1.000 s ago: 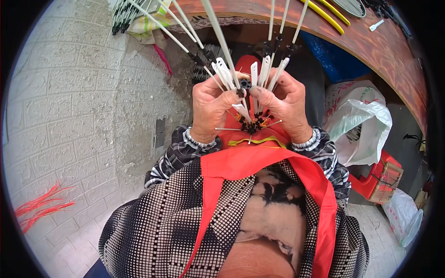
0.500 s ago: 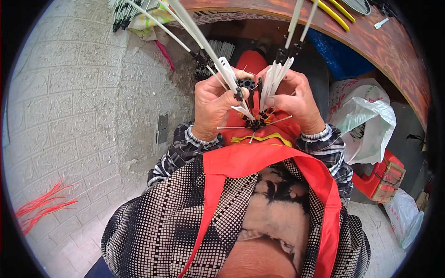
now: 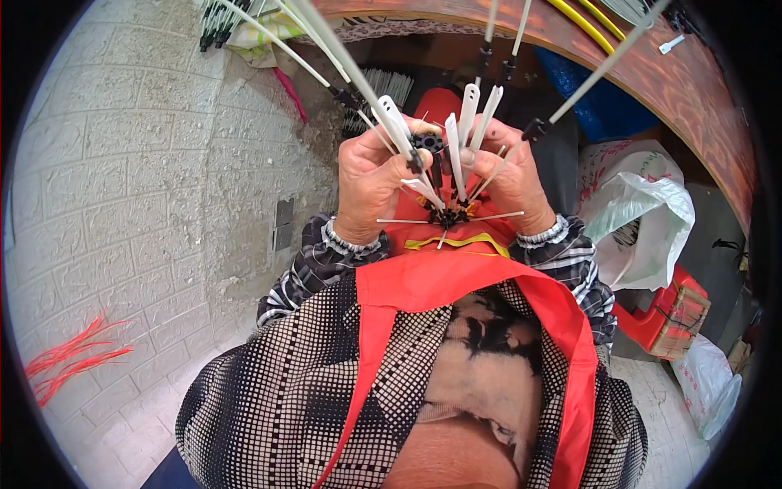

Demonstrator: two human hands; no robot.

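Note:
A frame of thin white rods and flat white arms with black joints stands over my lap, its arms meeting low down at a black hub. My left hand is closed around several arms on the left. Beside its fingertips is a round black toothed piece. With thumb and fingers, my right hand pinches the flat white arms on the right. One long rod slants away to the upper right from a black joint. Fingers partly hide the lower joints.
A wooden tabletop curves along the far right, with yellow-handled pliers on it. White plastic bags and a red stool are at the right. Red strands lie at the left by the brick-patterned surface.
The flat white arms at my right hand have spread apart. One long rod now leans out to the right over that hand. My left hand has hardly moved.

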